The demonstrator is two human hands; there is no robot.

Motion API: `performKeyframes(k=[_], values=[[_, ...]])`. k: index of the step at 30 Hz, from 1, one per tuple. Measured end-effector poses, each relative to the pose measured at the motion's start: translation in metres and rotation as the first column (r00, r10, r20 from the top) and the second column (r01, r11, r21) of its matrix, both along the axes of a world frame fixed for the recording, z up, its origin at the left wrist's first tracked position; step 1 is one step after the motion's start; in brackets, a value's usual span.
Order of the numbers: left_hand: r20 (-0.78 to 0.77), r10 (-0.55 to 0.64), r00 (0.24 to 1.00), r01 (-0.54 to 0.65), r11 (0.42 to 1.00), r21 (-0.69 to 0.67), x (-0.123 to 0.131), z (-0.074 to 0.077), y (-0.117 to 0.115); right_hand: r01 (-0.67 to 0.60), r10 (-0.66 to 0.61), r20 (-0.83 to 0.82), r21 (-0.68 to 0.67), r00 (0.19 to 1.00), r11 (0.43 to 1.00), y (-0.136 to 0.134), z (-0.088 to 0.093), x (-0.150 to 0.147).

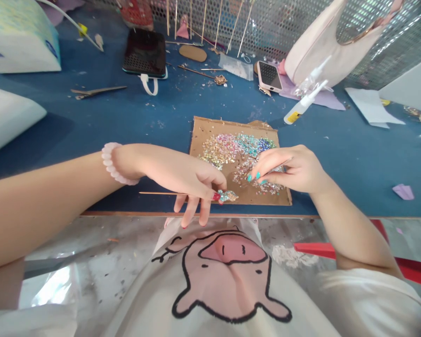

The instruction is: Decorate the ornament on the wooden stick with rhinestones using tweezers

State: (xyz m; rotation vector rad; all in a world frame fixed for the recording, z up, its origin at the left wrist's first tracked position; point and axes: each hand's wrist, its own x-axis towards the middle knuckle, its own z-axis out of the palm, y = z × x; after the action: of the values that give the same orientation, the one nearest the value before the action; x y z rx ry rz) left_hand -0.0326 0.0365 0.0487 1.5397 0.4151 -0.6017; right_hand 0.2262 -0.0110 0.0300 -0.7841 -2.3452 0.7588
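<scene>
My left hand (192, 180) pinches a thin wooden stick (161, 193) between thumb and fingers, its other fingers hanging below. The stick's right end carries a small piece covered in sparkling rhinestones (228, 196), just over the front edge of a cardboard sheet (210, 127). Loose rhinestones (221, 149) in pink, yellow, teal, blue and silver lie in heaps on the cardboard. Over the silvery heap at the right, my right hand (289, 168) has its fingertips brought together, touching or nearly touching the stones. Whatever sits between those fingertips is too small to make out.
Behind the cardboard lie a glue bottle (303, 105), a white phone (269, 76), a black device with a cable (144, 54) and scissors (98, 91). A pale handbag (312, 51) leans on a metal mesh. Upright sticks (203, 25) stand along the back; a tissue pack (21, 42) is at left.
</scene>
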Motion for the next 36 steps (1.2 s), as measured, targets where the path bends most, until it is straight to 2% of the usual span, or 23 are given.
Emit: performKeyframes(k=[14,36], values=[[0.002,-0.009,1.000,0.009,1.000,0.008,0.0001,-0.0008,0.0008,0.052,-0.052,0.041,-0.003,0.998,0.999,-0.0021,0.0009,-0.0018],[-0.010,-0.020,1.000,0.020,1.000,0.007,-0.0009,0.0005,0.0009,0.034,-0.034,0.021,0.023,0.999,0.999,-0.0034,0.0003,-0.0056]])
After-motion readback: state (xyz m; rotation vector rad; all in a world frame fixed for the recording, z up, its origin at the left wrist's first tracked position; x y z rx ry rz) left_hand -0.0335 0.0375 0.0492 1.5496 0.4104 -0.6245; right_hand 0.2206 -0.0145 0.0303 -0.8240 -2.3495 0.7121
